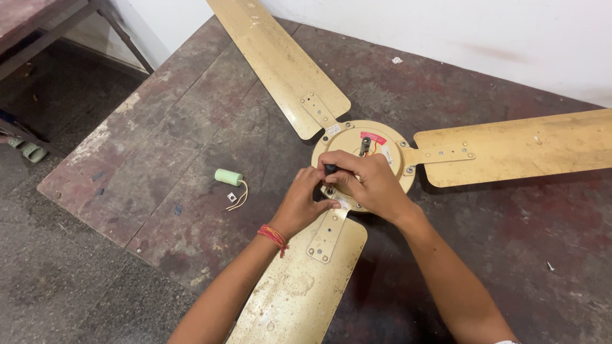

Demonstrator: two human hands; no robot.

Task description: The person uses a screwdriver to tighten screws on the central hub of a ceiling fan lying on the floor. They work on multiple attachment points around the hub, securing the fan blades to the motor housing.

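A cream-gold ceiling fan lies flat on a worn dark floor, its round motor hub (389, 141) in the middle with three blades spreading out. My right hand (366, 181) rests over the near side of the hub, fingers closed around a small black part (330, 169). My left hand (303, 204), with a red thread on the wrist, pinches at the same spot where the near blade's bracket (328, 232) meets the hub. What is under my fingers is hidden. A red tag and a short shaft (364, 145) stick up from the hub's centre.
A pale green cylindrical capacitor (228, 177) with thin wires lies on the floor left of the hub. Blades reach to the upper left (280, 60), right (529, 146) and toward me (299, 293). A white wall runs behind; a dark bench frame (44, 25) stands at the upper left.
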